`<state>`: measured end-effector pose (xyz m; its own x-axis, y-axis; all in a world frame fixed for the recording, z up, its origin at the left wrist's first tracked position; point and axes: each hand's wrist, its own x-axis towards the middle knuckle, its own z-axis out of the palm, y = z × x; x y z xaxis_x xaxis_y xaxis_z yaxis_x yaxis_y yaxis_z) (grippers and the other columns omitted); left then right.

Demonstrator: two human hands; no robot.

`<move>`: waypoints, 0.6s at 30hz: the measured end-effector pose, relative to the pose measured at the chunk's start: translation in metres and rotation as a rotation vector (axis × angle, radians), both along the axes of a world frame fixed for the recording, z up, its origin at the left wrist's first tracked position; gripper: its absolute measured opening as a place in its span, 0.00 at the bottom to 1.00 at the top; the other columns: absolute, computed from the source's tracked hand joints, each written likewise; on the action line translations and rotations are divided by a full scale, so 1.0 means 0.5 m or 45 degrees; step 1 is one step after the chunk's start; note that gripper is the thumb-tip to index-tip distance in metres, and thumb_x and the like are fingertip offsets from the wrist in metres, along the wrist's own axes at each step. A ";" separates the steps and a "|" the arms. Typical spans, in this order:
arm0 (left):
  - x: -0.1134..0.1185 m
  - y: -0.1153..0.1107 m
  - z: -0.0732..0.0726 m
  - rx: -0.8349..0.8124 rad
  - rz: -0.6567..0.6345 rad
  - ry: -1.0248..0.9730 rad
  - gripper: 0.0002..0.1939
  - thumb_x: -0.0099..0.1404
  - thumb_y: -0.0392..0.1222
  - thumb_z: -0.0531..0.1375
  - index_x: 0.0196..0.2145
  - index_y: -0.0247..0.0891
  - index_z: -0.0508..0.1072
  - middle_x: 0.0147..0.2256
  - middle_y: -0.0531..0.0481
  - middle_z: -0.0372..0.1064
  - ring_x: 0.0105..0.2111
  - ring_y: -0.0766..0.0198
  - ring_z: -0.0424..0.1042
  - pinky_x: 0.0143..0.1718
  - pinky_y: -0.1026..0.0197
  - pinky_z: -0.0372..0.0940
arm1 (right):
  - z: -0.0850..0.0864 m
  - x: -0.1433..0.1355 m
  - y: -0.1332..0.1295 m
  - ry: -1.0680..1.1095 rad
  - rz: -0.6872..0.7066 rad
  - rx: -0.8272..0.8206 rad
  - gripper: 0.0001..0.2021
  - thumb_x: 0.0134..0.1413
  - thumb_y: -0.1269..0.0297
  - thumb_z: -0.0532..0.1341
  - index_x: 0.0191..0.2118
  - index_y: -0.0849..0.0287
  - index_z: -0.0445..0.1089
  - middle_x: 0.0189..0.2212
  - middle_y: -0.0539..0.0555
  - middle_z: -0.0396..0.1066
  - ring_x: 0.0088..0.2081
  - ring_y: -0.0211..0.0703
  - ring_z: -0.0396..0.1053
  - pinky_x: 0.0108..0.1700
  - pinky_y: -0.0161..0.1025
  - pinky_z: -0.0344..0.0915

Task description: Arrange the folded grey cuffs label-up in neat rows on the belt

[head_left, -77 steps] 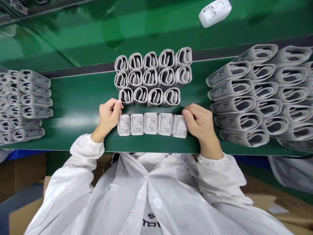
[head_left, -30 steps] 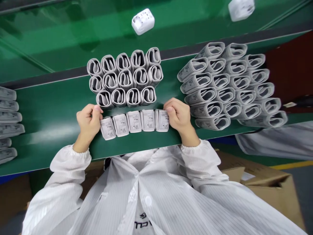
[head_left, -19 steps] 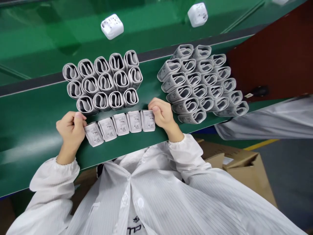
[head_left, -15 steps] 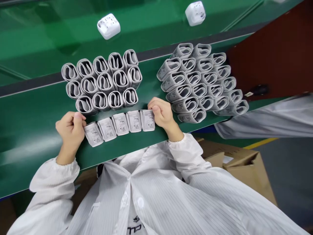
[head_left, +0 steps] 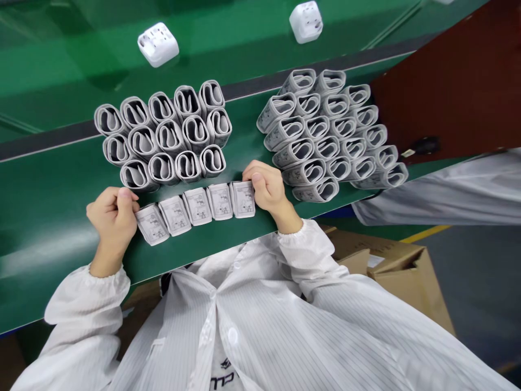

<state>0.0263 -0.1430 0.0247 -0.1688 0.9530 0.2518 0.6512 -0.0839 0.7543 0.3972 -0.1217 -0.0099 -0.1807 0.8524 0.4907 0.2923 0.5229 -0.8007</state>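
Several folded paper leaflets with printed drawings (head_left: 197, 207) lie in a row near the front edge of the green table. My left hand (head_left: 115, 214) is closed at the row's left end, fingers curled against the leftmost leaflet. At the right end my right hand (head_left: 268, 190) is closed too, its fingers touching the rightmost leaflet. Whether either hand pinches anything is hidden. Just beyond the row stand several rolled leaflets (head_left: 171, 136) on end in three rows. Another group of rolled leaflets (head_left: 325, 130) stands to the right of my right hand.
Two white plug adapters (head_left: 158, 44) (head_left: 306, 22) sit on the green surface beyond a dark strip. A brown board (head_left: 451, 81) and a grey sleeve (head_left: 443, 190) are at the right. An open cardboard box (head_left: 411, 282) stands below the table.
The view has shifted slightly, so the adapters and rolled leaflets appear further left. Both hands keep their places at the ends of the row.
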 end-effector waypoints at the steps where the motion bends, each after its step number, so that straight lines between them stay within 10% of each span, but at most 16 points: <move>1: -0.001 0.000 0.000 0.003 -0.006 -0.003 0.26 0.79 0.64 0.60 0.29 0.46 0.78 0.19 0.52 0.72 0.20 0.64 0.70 0.26 0.53 0.64 | 0.000 0.000 0.000 -0.003 -0.002 -0.001 0.24 0.83 0.51 0.51 0.33 0.54 0.70 0.30 0.54 0.71 0.32 0.44 0.70 0.35 0.45 0.66; 18: 0.000 0.001 0.000 0.017 -0.019 0.011 0.29 0.79 0.66 0.60 0.28 0.44 0.78 0.19 0.52 0.71 0.19 0.67 0.70 0.25 0.54 0.63 | 0.002 0.000 0.000 -0.023 0.000 -0.002 0.23 0.83 0.54 0.51 0.33 0.54 0.70 0.30 0.54 0.72 0.32 0.44 0.70 0.35 0.45 0.66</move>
